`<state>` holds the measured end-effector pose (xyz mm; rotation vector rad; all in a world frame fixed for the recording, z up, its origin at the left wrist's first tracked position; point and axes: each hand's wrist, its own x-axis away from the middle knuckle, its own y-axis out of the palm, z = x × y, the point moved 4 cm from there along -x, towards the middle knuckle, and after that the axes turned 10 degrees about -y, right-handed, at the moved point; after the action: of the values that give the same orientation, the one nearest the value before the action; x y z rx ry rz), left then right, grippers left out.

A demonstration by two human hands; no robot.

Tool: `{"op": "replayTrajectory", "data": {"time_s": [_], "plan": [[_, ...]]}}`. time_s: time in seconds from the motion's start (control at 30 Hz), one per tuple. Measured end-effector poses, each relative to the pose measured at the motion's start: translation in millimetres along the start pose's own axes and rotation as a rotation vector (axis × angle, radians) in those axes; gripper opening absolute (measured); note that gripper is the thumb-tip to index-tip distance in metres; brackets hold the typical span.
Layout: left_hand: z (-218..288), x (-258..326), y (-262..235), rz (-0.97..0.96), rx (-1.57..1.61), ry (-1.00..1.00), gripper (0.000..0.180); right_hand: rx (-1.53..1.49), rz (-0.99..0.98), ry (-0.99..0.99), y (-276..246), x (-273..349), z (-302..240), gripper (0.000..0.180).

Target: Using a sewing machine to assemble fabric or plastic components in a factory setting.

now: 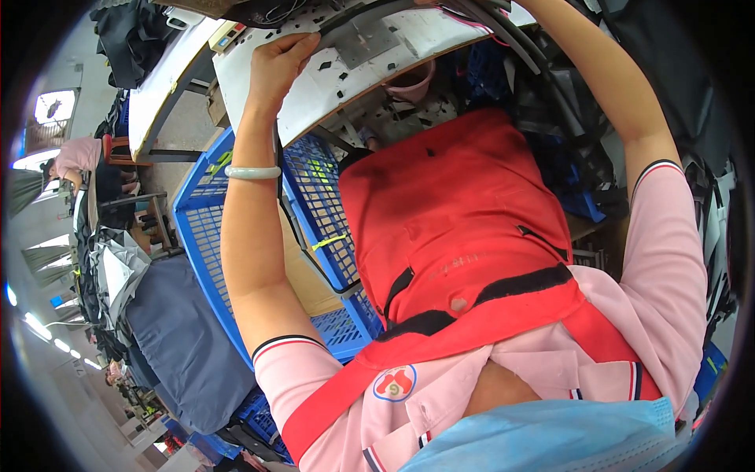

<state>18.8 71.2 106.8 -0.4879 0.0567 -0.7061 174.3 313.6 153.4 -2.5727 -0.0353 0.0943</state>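
Note:
My left hand [281, 67] is over the white worktable [299, 102], with thumb and fingers closed at the near end of a black strip [358, 17]. From there the strip curves up and right toward the top edge of the head view. What kind of strip it is I cannot make out. My right forearm [586, 47] reaches up past the top edge. Only a sliver of skin shows there near the strip, so my right fingers are cut off from sight. Beneath the strip, a grey metal plate [366, 43] is set in the tabletop, with small black scraps [344, 76] scattered around it.
Blue plastic crates [206, 228] stand below the table at my left. A pink bucket [413, 82] sits under the table. My red apron [456, 197] covers my lap. Dark fabric [185, 338] is piled at the left, and another person [77, 161] works farther off. Black material hangs at the right.

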Motion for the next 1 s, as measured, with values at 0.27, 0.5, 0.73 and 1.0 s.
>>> {"op": "replayTrajectory", "data": {"time_s": [0.27,0.5,0.73,1.0], "plan": [[5,-11,-1,-0.024,0.055,0.046,0.029,0.102,0.127,0.017,-13,-8,17,0.038],[5,-11,-4,-0.018,0.078,0.027,0.028,0.184,0.120,0.066,-13,-5,7,0.036],[6,-17,-4,-0.024,0.129,0.024,0.026,-0.007,0.058,-0.006,-25,-8,20,0.035],[1,-23,-10,-0.052,0.177,-0.002,0.025,0.146,0.138,0.015,-16,-18,18,0.038]]}}
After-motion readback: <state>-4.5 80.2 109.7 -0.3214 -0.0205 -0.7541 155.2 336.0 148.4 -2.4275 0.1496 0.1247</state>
